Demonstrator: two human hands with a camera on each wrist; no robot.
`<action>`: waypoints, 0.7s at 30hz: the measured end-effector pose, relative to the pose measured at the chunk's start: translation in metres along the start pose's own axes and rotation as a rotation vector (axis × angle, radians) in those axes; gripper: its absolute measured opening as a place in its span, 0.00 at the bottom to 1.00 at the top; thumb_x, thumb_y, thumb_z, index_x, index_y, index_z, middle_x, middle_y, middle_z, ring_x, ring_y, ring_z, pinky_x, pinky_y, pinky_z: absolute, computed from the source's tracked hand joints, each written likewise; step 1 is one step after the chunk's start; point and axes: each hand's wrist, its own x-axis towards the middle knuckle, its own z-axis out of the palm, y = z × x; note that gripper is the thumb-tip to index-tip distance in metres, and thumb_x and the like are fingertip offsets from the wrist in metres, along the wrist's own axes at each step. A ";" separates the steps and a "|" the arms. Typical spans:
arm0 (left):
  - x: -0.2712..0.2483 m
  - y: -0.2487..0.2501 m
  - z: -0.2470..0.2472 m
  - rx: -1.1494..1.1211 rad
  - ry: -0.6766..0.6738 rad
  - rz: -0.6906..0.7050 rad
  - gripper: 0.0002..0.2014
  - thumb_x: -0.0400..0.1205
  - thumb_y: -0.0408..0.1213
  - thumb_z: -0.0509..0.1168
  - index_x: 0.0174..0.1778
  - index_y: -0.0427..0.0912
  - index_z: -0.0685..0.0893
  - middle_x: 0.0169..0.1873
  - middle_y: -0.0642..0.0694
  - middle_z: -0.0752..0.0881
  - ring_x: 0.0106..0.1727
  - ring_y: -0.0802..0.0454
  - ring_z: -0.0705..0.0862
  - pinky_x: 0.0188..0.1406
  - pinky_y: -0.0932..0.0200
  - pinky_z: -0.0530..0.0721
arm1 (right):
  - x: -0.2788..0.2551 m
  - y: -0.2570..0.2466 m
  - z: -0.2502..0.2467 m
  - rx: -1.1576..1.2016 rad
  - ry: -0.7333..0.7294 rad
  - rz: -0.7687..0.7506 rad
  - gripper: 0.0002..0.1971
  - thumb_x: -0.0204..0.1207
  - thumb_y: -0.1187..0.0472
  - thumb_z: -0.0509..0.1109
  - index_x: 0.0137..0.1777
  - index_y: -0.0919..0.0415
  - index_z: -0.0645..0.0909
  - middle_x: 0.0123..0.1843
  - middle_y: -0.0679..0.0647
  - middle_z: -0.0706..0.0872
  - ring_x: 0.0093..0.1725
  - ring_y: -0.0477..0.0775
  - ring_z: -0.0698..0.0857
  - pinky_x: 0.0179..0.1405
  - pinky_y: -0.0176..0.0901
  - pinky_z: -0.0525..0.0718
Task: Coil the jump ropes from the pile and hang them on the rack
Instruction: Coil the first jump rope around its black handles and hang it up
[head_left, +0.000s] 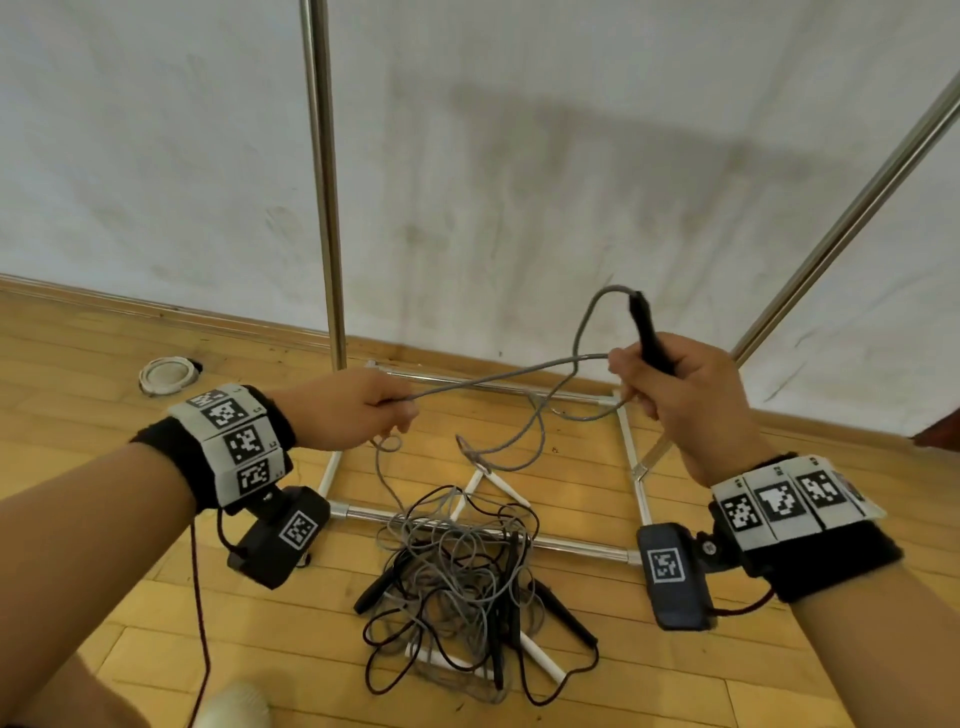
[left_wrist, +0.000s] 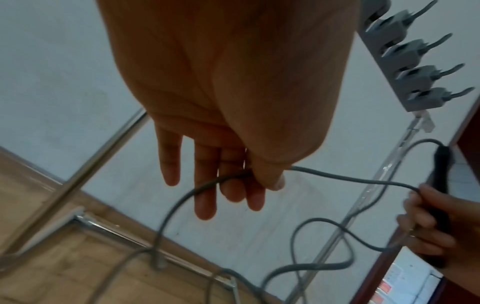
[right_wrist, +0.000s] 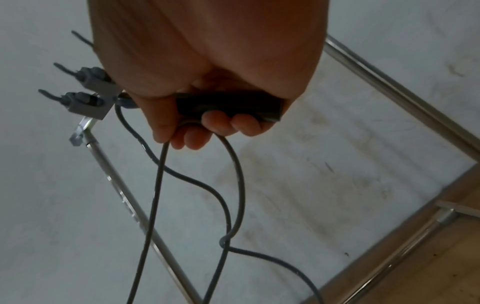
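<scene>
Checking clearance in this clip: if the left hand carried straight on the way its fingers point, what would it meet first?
Probably the rack's left upright pole or the wall behind it; depth is unclear. The left hand, pinching the grey rope, points forward and slightly down, with nothing nearer visible in that line.

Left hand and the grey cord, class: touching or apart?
Touching. In the left wrist view the left hand pinches the grey cord between thumb and fingers; the head view agrees.

Shiny metal rack poles (head_left: 326, 208) — matt wooden plank floor (head_left: 104, 353), scuffed wall (head_left: 519, 156).
</scene>
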 end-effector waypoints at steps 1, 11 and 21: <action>-0.002 -0.006 0.000 -0.007 -0.022 -0.018 0.15 0.89 0.47 0.56 0.39 0.54 0.82 0.37 0.53 0.87 0.39 0.64 0.83 0.36 0.73 0.73 | 0.002 0.003 -0.006 -0.008 0.043 0.002 0.07 0.76 0.58 0.76 0.38 0.58 0.87 0.26 0.52 0.83 0.25 0.45 0.75 0.31 0.44 0.72; -0.006 0.012 -0.001 -0.061 0.120 0.043 0.10 0.88 0.47 0.60 0.52 0.60 0.87 0.29 0.55 0.85 0.34 0.64 0.82 0.32 0.68 0.74 | 0.000 0.022 -0.005 -0.635 -0.202 -0.011 0.09 0.70 0.53 0.80 0.41 0.37 0.84 0.36 0.39 0.87 0.33 0.39 0.83 0.34 0.37 0.76; -0.008 0.075 0.011 -0.065 -0.013 0.228 0.13 0.89 0.46 0.58 0.51 0.52 0.89 0.39 0.50 0.89 0.41 0.60 0.85 0.45 0.60 0.82 | -0.015 -0.004 0.047 -0.330 -0.277 -0.118 0.25 0.66 0.62 0.82 0.57 0.34 0.82 0.52 0.35 0.87 0.46 0.33 0.84 0.43 0.24 0.77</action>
